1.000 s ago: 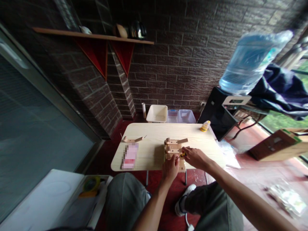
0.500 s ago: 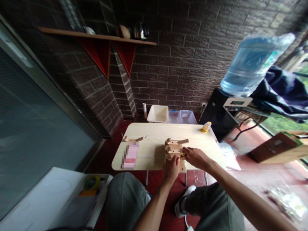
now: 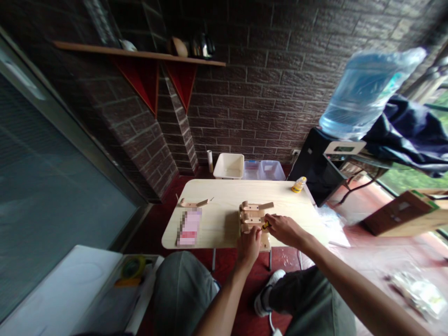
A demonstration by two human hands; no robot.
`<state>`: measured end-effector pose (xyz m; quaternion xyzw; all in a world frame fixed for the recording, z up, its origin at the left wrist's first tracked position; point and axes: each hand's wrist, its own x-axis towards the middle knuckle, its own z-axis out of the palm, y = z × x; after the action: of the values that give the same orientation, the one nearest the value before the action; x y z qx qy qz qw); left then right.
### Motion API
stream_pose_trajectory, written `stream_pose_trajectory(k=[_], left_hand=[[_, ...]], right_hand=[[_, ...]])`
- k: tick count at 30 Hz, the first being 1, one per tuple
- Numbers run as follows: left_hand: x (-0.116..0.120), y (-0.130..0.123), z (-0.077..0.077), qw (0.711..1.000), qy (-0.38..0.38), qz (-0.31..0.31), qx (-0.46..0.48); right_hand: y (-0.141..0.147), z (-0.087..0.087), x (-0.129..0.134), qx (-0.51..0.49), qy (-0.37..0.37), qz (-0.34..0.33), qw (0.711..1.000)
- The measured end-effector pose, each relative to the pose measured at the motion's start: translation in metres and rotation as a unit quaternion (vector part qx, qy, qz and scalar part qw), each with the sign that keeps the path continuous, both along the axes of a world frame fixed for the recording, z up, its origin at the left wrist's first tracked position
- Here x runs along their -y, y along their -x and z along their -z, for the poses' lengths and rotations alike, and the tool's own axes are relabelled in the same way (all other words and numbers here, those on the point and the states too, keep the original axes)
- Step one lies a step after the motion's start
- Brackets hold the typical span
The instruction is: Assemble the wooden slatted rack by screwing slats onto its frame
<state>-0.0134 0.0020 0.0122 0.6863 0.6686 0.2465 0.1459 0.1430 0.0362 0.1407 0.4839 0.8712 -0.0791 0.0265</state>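
Note:
On the right half of the pale table [image 3: 217,186] stands a wooden assembly [image 3: 254,216] with several small slats and dark holes. My right hand [image 3: 278,226] is closed around a yellow and black tool [image 3: 266,225], probably a screwdriver, whose tip points left toward my other hand. My left hand [image 3: 249,241] is closed at the near side of the assembly; what its fingers pinch is too small to make out. Another wooden piece [image 3: 193,203] lies at the table's left, above a blurred pink sheet [image 3: 189,227].
A yellow-capped bottle [image 3: 299,185] stands at the table's back right corner. Behind the table are a cream bin [image 3: 229,165] and clear bins [image 3: 272,170]. A water dispenser [image 3: 308,163] is at right, an open white case [image 3: 66,289] at lower left.

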Motion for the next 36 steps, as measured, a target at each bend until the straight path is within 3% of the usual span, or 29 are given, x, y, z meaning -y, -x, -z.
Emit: stream_pose_trajectory(k=[12, 36], left_hand=[[0.003, -0.002, -0.008, 1.000, 0.007, 0.005, -0.011], [0.004, -0.002, -0.005, 0.999, -0.012, 0.008, -0.029]], right_hand=[[0.001, -0.003, 0.002, 0.003, 0.007, 0.008, 1.000], [0.004, -0.010, 0.004, 0.023, -0.001, 0.027, 0.999]])
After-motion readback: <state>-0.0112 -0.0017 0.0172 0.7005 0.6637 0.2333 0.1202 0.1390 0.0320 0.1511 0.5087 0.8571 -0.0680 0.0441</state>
